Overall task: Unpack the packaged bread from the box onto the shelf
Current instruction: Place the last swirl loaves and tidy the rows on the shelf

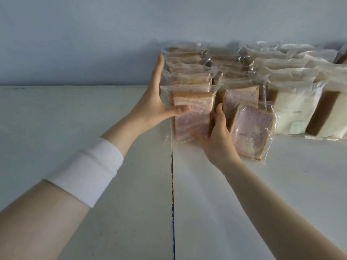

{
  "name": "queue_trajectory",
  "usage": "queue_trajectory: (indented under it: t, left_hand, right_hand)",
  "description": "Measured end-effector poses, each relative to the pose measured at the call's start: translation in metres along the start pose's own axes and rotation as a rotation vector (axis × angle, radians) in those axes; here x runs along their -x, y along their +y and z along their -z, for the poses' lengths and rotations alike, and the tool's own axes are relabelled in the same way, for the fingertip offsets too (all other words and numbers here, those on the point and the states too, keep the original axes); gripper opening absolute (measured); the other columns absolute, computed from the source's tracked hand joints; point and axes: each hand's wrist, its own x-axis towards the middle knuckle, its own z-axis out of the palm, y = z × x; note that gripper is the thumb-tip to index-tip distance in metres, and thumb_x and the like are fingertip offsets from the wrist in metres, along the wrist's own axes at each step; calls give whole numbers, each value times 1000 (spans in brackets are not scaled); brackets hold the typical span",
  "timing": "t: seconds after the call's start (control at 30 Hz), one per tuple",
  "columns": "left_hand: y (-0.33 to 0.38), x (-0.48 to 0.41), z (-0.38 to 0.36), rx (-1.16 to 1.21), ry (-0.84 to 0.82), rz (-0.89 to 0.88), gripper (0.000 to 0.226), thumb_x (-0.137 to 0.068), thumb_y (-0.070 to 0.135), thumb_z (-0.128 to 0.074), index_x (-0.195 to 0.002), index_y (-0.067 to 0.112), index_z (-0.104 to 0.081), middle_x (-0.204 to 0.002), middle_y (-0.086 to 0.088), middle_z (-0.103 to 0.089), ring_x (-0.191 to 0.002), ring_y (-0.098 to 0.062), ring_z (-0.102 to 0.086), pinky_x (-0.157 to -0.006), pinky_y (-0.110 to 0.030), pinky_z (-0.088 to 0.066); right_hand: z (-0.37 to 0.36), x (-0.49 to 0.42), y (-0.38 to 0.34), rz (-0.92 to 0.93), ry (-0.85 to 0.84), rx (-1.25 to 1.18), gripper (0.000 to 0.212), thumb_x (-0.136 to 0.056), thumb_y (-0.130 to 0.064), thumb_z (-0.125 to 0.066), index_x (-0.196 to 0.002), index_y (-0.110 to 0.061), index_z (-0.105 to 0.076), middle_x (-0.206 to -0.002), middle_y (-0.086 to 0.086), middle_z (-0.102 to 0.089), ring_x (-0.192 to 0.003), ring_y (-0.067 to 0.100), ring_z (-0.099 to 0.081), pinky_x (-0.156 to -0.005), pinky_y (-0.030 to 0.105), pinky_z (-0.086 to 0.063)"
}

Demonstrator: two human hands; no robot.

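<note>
A pink-crumb bread slice in a clear bag, the front bread package, stands upright at the head of a row on the white shelf. My left hand is flat against the row's left side, thumb across the package's face. My right hand grips that package's lower right edge. A second pink package leans tilted just right of my right hand. Behind them stand several more bagged slices. The box is not in view.
White bread packages stand in rows to the right, reaching the frame edge. A narrow seam splits the shelf into two panels. A pale wall closes the back. A white wristband wraps my left forearm.
</note>
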Motion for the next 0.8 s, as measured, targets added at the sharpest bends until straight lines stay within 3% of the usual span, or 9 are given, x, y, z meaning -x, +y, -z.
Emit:
queue_trajectory:
  t: [0.1, 0.2, 0.37, 0.6, 0.8]
  left_hand:
    - [6, -2, 6, -198, 16, -82, 96, -62, 52, -70, -144, 26, -28, -158, -2, -2, -132, 11, -8, -115, -24, -20]
    - [10, -13, 11, -306, 19, -126, 69, -69, 30, -75, -132, 18, -49, -154, -5, -25, -138, -4, -23, -111, -17, -22]
    - [9, -25, 13, -374, 25, -167, 62, -69, 20, -77, -126, 10, -54, -146, -5, -39, -129, -3, -33, -103, -1, -21]
    - [15, -17, 13, -395, 19, -175, 63, -70, 23, -76, -128, 12, -53, -147, -3, -38, -134, -10, -34, -109, -24, -33]
    - [11, -22, 10, -416, 54, -167, 61, -71, 21, -76, -126, 9, -53, -146, -4, -39, -130, -6, -35, -106, -23, -33]
  right_hand:
    - [2, 1, 0, -42, 11, 84, 81, -86, -18, -64, -148, -12, -13, -150, 5, -33, -139, 21, -30, -111, 25, -23]
    - [-3, -2, -3, -65, 89, 133, 70, -85, -21, -66, -144, -11, -29, -139, 7, -48, -127, 24, -44, -104, 29, -34]
    - [-12, -12, -6, -85, 162, 150, 62, -83, -18, -68, -137, -7, -39, -125, 11, -59, -115, 27, -52, -88, 22, -35]
    - [-6, -6, -4, -45, 97, 201, 66, -85, -22, -66, -140, -5, -34, -133, 10, -53, -122, 27, -48, -97, 29, -36]
    - [-11, -16, -10, -55, 108, 212, 60, -85, -19, -65, -136, -3, -39, -127, 12, -57, -117, 29, -52, -94, 30, -39]
